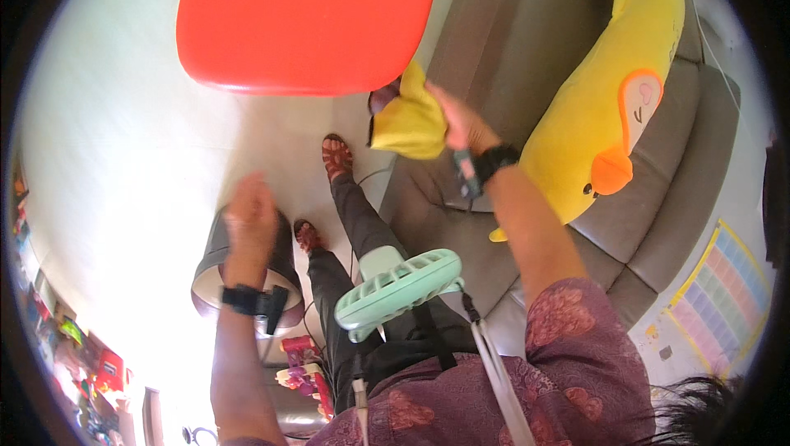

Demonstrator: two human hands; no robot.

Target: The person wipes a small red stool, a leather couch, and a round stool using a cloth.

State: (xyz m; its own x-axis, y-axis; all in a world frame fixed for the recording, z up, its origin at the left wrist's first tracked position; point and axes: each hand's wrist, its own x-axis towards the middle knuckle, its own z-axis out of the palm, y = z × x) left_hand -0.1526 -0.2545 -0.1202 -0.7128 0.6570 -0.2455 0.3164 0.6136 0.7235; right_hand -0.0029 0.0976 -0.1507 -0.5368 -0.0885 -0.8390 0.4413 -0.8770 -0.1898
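Note:
My right hand (462, 121) is closed on a yellow cloth (415, 123) that has dark patches along its edge. The cloth bunches up against the near right corner of a red, round-cornered seat or tabletop (300, 34) with a gold-rimmed opening. Lower on the left, my left hand (252, 211) hovers over a dark cylindrical bin or similar open vessel (285, 269). Motion smears its fingers, and no object shows in it. Both wrists carry dark straps with small devices.
A grey-brown sofa (510, 43) fills the right side, with a long yellow duck plush (576, 109) lying on it. A mint-green fan (399, 294) hangs in front of my body. Thin cables run along the floor by my feet. Colourful items (82, 364) crowd the lower left.

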